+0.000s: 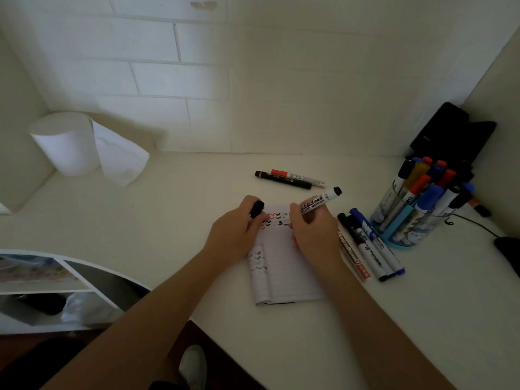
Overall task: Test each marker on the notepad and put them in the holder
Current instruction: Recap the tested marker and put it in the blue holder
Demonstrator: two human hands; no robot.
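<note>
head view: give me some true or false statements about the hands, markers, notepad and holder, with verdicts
1. The right hand grips a whiteboard marker over the notepad. True.
2. The left hand is empty. False: it holds a black cap.
3. The holder stands left of the notepad. False: it stands to its right.
4. Loose markers lie between notepad and holder. True.
5. The notepad page is blank. False: it bears red and black ticks.
</note>
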